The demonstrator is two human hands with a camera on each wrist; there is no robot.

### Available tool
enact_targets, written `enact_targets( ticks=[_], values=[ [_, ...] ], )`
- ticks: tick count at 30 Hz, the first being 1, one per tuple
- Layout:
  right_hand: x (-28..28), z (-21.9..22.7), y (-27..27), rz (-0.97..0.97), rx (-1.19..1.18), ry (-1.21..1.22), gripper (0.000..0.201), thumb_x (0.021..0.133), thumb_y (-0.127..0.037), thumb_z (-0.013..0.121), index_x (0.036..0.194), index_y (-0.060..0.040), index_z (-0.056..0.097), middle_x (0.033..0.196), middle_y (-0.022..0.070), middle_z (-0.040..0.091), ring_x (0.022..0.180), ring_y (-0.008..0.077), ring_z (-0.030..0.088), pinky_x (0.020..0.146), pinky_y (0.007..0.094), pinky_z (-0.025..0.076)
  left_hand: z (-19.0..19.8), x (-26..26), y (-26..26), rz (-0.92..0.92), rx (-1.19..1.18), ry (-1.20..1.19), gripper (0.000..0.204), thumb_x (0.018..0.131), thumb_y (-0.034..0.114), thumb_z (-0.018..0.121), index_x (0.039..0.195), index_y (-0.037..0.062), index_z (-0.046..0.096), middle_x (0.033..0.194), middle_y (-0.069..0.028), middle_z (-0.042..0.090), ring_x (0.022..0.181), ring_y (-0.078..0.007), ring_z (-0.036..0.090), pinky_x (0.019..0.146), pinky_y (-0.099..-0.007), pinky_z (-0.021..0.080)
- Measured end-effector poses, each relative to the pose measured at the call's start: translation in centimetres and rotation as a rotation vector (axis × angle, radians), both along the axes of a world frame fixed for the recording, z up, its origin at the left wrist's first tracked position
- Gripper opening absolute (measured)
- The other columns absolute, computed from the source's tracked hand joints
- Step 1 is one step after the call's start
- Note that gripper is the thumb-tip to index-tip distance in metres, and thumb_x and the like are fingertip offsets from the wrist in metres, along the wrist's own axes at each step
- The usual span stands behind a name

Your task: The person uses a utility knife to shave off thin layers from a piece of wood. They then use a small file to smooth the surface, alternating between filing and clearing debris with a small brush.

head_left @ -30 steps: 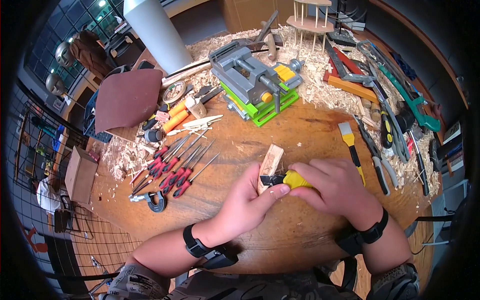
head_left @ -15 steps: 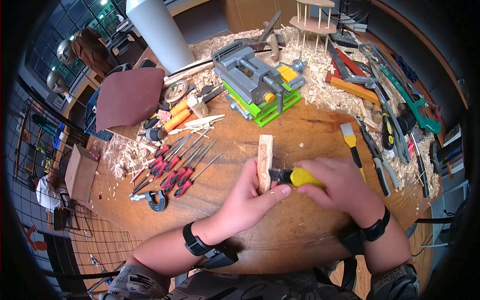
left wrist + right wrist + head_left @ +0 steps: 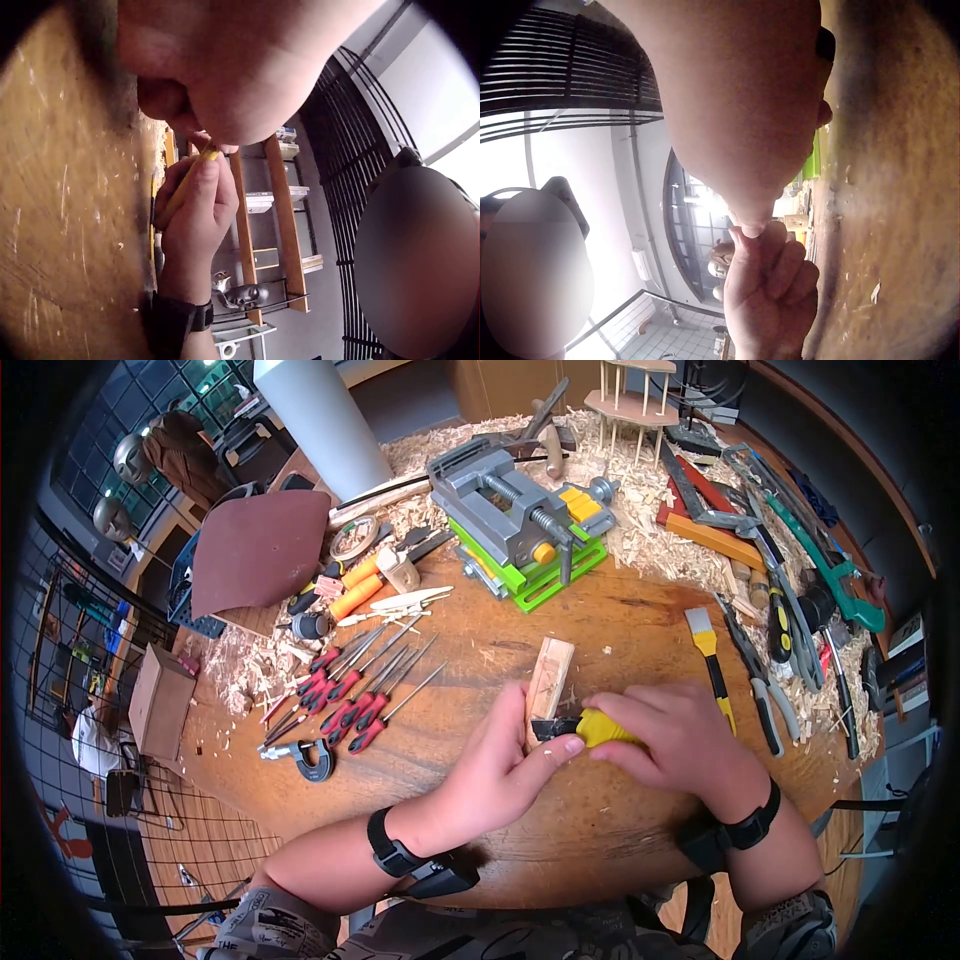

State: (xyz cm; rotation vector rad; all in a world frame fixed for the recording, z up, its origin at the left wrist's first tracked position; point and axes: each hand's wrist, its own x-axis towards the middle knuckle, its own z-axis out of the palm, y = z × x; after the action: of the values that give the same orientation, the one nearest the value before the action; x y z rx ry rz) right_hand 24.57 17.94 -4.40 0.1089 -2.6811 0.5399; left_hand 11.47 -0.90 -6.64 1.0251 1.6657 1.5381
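My left hand point(image 3: 485, 770) grips the lower end of a small light wood block point(image 3: 550, 678) with lines drawn on its face. The block leans a little to the right, its top end pointing away from me. My right hand point(image 3: 675, 738) holds a yellow utility knife point(image 3: 607, 730), whose black front end lies across the lower part of the block. My left thumb tip overlaps the knife near its front. In the left wrist view the yellow handle point(image 3: 182, 187) runs through the right hand. The right wrist view shows the left hand point(image 3: 772, 300) with curled fingers; the block is hidden there.
Left of the hands lie several red-and-black needle files point(image 3: 350, 705) and a micrometer point(image 3: 305, 758). A grey vise point(image 3: 510, 510) on a green base stands ahead. On the right are a yellow-handled scraper point(image 3: 710, 655), pliers point(image 3: 765, 700) and a green saw point(image 3: 830, 585) among wood shavings.
The block first swung upright as the knife drew back to the right; now it leans right again, with the knife's front end back across its lower part. Both hands keep their holds.
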Motion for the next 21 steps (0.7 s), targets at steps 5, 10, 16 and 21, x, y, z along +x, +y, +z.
enact_targets(
  ticks=[5,10,16,21],
  values=[
    [0.04,0.05,-0.07,-0.005,0.023,0.012,0.038,0.087,-0.044,0.070,0.109,-0.0125,0.067,0.076,0.0054,0.064,0.060,0.0265,0.065,0.053,0.0380,0.051,0.06,0.24,0.10,0.046,0.034,-0.005,0.036,0.096,0.020,0.070,0.118,0.0007,0.050,0.096,-0.0098,0.059,0.087,-0.0152,0.055,0.079,-0.0311,0.048],
    [0.01,0.31,-0.36,-0.033,0.023,0.055,0.038,0.087,-0.044,0.070,0.109,-0.0120,0.067,0.075,0.0055,0.063,0.061,0.0259,0.066,0.053,0.0371,0.051,-0.40,0.24,0.21,0.051,0.053,0.000,0.033,0.097,0.019,0.069,0.116,0.0008,0.050,0.095,-0.0072,0.059,0.087,-0.0115,0.054,0.078,-0.0292,0.047],
    [-0.01,0.44,-0.62,-0.070,0.015,0.045,0.038,0.088,-0.040,0.071,0.110,-0.0101,0.066,0.079,0.0069,0.066,0.065,0.0271,0.067,0.056,0.0371,0.052,-0.02,0.52,0.81,0.078,0.084,-0.112,0.028,0.098,0.016,0.068,0.115,0.0019,0.049,0.094,0.0001,0.055,0.084,-0.0063,0.049,0.075,-0.0244,0.046],
    [-0.18,-0.38,-0.40,-0.161,-0.071,0.148,0.037,0.087,-0.036,0.072,0.111,-0.0090,0.066,0.085,0.0096,0.069,0.070,0.0301,0.068,0.060,0.0391,0.053,-0.32,-0.39,0.56,0.099,0.042,-0.276,0.030,0.098,0.014,0.067,0.115,0.0032,0.045,0.092,0.0031,0.049,0.081,-0.0035,0.045,0.072,-0.0202,0.042]
  ],
)
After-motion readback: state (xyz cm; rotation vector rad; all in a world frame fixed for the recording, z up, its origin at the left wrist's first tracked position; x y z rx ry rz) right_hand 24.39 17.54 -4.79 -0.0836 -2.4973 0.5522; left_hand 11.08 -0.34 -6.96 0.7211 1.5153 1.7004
